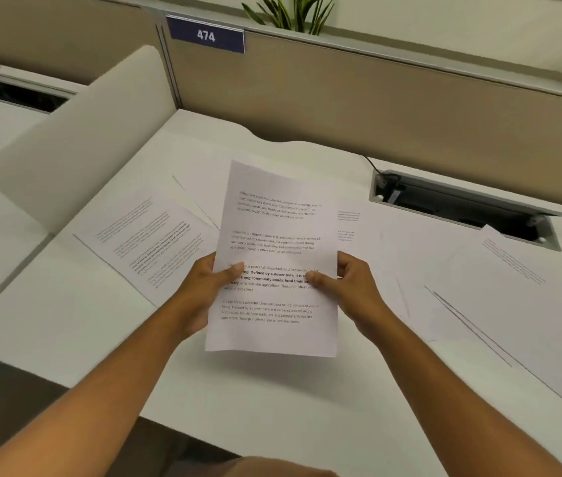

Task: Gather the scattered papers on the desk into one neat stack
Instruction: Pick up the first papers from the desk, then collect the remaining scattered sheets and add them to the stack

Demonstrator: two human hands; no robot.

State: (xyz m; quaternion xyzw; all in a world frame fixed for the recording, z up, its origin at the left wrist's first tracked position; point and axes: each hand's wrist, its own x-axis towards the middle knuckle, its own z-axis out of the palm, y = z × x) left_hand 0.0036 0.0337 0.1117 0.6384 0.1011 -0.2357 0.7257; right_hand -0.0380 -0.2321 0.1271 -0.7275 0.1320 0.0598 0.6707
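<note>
Held sheet [274,256] above desk [66,325] centre, left hand [203,287] at its left edge, right hand [351,284] at its right. Left papers [145,242] flat on desk; right papers [499,304] overlapping, near cable tray [461,208]. Partition [375,105] behind

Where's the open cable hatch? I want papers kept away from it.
Head view, upper right: the cable hatch is in the desk by the partition.

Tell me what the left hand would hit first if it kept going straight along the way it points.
The left hand, gripping the held sheet, points up and right; past that sheet, probably bare desk, then the partition wall. Depth is unclear.
</note>
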